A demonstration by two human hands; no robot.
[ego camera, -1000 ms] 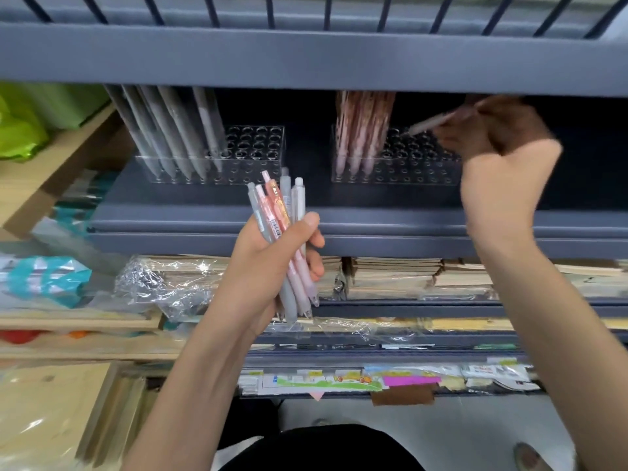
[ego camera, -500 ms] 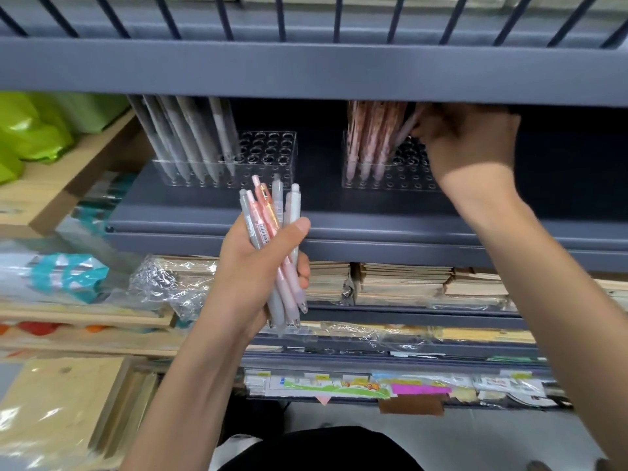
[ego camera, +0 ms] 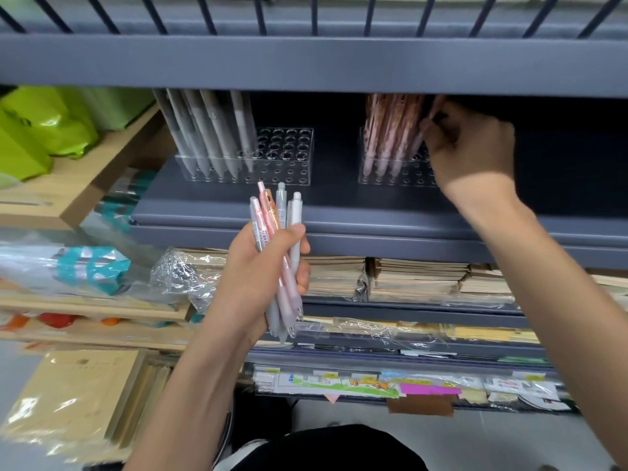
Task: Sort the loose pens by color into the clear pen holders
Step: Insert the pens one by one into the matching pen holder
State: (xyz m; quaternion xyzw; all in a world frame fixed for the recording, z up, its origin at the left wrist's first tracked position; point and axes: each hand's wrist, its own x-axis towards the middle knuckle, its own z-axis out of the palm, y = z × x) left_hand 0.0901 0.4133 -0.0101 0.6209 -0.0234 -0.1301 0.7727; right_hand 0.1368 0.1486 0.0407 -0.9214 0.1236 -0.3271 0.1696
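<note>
A person sorts pens at a grey metal shelf (ego camera: 373, 212) in a stationery display, seen from a head-worn camera. Off the shelf's left end, green bags (ego camera: 40, 130) sit on a wooden ledge, with a teal packet (ego camera: 91, 266) in clear wrap lower down and kraft-paper pads (ego camera: 68, 396) lower still.

On the left half of the shelf stands the left clear pen holder (ego camera: 289, 154). A row of grey pens (ego camera: 204, 130) leans in its left-hand holes, while the holes on its right side are unfilled.

In front of the shelf's front edge, the left hand (ego camera: 258, 277) grips a bundle of loose pens (ego camera: 278, 253). The fingers and thumb are wrapped round the barrels. Pink and grey pens are mixed in the bundle, their clicker ends pointing up toward the shelf.

On the right half of the shelf stands the right clear pen holder (ego camera: 401, 176), with pink pens (ego camera: 384, 137) leaning in its left-hand holes.

The right hand (ego camera: 472, 144) reaches in over that half of the shelf, close under the board above. Its curled fingers pinch the top of a pale pink pen (ego camera: 418, 141), which stands just beside the last of the pink row with its tip down at the holder. Whether the tip sits in a hole cannot be told.

Under the shelf's right half, brown notebooks (ego camera: 486, 283) lie in wrapped stacks.
</note>
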